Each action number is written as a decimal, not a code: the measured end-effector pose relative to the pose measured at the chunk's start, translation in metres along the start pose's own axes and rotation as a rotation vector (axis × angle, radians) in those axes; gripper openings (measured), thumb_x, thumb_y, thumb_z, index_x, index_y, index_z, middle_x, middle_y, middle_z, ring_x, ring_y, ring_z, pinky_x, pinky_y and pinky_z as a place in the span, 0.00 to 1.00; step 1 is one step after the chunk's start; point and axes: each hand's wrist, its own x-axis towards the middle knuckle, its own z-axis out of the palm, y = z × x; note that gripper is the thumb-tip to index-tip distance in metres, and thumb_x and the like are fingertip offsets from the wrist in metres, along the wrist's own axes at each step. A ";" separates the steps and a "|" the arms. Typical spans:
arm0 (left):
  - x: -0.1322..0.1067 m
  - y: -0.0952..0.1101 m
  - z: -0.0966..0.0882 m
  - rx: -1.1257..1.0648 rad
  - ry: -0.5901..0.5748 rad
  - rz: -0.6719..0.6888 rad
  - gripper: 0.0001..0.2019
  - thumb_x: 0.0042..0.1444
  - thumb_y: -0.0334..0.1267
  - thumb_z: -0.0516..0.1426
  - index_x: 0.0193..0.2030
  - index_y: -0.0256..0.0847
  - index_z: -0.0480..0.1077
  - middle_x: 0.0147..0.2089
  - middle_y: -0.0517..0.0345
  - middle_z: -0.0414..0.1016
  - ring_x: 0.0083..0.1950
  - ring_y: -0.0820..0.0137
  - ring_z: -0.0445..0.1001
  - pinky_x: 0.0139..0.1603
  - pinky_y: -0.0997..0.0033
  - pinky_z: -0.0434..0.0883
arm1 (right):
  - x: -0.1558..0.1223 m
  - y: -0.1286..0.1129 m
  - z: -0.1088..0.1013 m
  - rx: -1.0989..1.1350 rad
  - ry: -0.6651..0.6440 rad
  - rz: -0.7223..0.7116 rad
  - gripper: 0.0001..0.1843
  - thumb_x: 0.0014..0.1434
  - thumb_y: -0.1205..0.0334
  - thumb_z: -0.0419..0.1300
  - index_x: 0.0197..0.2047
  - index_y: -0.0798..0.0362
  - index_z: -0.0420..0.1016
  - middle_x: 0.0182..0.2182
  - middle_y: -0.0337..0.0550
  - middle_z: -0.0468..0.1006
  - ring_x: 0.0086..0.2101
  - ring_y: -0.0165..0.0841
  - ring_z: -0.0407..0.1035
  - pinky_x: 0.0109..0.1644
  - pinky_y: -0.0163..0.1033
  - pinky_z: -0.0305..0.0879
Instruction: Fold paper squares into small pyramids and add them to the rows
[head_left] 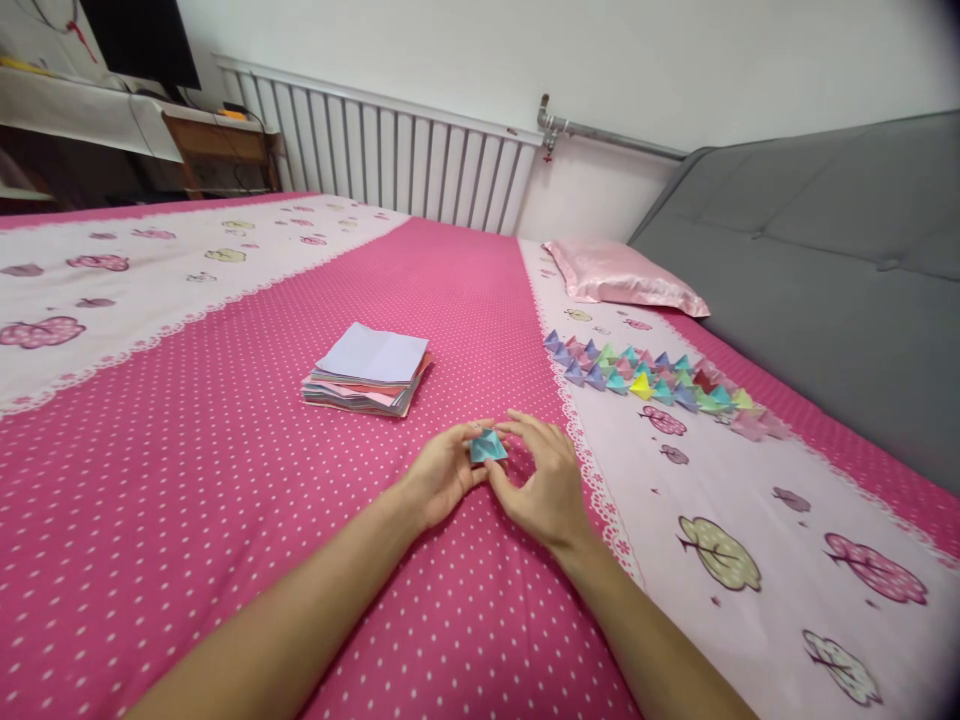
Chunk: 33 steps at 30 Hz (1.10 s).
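Between my two hands is a small folded light-blue origami paper (487,447), held just above the pink dotted bedspread. My left hand (444,474) grips it from the left, fingers curled round its edge. On the other side my right hand (544,480) pinches the paper, its thumb on the lower right edge and index finger near the top. Beyond my left hand lies a stack of square coloured paper (371,355) with a pale lilac sheet on top. Several small folded paper boats (641,386) in many colours stand in rows to the right.
The bedspread (450,290) has a pink dotted band and pale printed sides. A pink pillow (622,278) rests by the grey headboard (810,250). A white radiator (390,145) runs along the wall, and a desk with a monitor (141,45) stands at the far left.
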 end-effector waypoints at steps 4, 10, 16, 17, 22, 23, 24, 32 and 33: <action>-0.001 0.009 -0.004 -0.063 -0.023 -0.031 0.14 0.57 0.40 0.47 0.40 0.33 0.68 0.35 0.47 0.75 0.33 0.68 0.74 0.34 0.69 0.72 | 0.003 0.002 -0.007 0.047 -0.042 -0.031 0.19 0.47 0.67 0.58 0.45 0.51 0.71 0.47 0.47 0.73 0.48 0.41 0.65 0.53 0.50 0.58; -0.005 0.015 -0.002 -0.037 -0.066 -0.080 0.19 0.59 0.47 0.45 0.43 0.31 0.66 0.36 0.44 0.74 0.36 0.63 0.76 0.33 0.67 0.72 | 0.008 0.001 -0.018 0.187 -0.223 0.032 0.18 0.47 0.70 0.60 0.43 0.50 0.71 0.41 0.43 0.73 0.41 0.36 0.68 0.46 0.43 0.65; -0.005 0.012 -0.001 -0.001 -0.080 -0.075 0.18 0.58 0.47 0.47 0.41 0.32 0.67 0.33 0.47 0.73 0.35 0.65 0.75 0.35 0.68 0.71 | 0.006 0.002 -0.018 0.192 -0.265 0.082 0.14 0.48 0.72 0.60 0.39 0.49 0.73 0.39 0.43 0.70 0.39 0.34 0.69 0.42 0.41 0.66; -0.005 0.011 -0.001 0.005 -0.080 -0.070 0.18 0.58 0.47 0.47 0.41 0.32 0.67 0.33 0.48 0.73 0.35 0.66 0.75 0.36 0.68 0.71 | 0.006 0.003 -0.017 0.187 -0.264 0.083 0.13 0.49 0.71 0.60 0.39 0.49 0.73 0.39 0.43 0.70 0.38 0.34 0.69 0.41 0.41 0.67; -0.005 0.011 -0.002 0.022 -0.078 -0.052 0.18 0.57 0.48 0.48 0.40 0.33 0.68 0.32 0.50 0.73 0.33 0.68 0.73 0.35 0.68 0.71 | 0.005 0.004 -0.016 0.149 -0.255 0.084 0.08 0.51 0.69 0.59 0.35 0.49 0.75 0.37 0.42 0.70 0.36 0.33 0.69 0.40 0.40 0.66; -0.005 0.011 -0.002 0.021 -0.074 -0.051 0.18 0.57 0.47 0.49 0.40 0.33 0.68 0.32 0.50 0.73 0.32 0.68 0.73 0.35 0.69 0.71 | 0.005 0.004 -0.016 0.139 -0.254 0.086 0.08 0.51 0.69 0.59 0.35 0.49 0.75 0.37 0.42 0.70 0.37 0.33 0.69 0.40 0.40 0.66; -0.005 0.010 -0.002 0.020 -0.067 -0.046 0.17 0.57 0.46 0.49 0.39 0.33 0.69 0.32 0.50 0.73 0.32 0.69 0.73 0.34 0.69 0.70 | 0.005 0.004 -0.016 0.129 -0.254 0.086 0.08 0.51 0.68 0.60 0.35 0.49 0.75 0.36 0.42 0.70 0.37 0.34 0.69 0.40 0.40 0.66; -0.004 0.000 -0.002 0.131 -0.041 0.072 0.13 0.48 0.26 0.56 0.42 0.35 0.67 0.36 0.52 0.75 0.35 0.71 0.74 0.42 0.68 0.70 | 0.003 0.003 -0.016 0.035 -0.269 0.039 0.07 0.51 0.70 0.59 0.34 0.50 0.75 0.36 0.42 0.70 0.37 0.33 0.68 0.41 0.39 0.66; -0.004 -0.001 -0.002 0.140 -0.032 0.079 0.12 0.48 0.25 0.56 0.42 0.35 0.67 0.36 0.52 0.75 0.35 0.72 0.74 0.42 0.68 0.70 | 0.003 0.003 -0.016 0.020 -0.269 0.030 0.08 0.51 0.71 0.59 0.34 0.50 0.75 0.37 0.42 0.70 0.37 0.33 0.68 0.41 0.39 0.66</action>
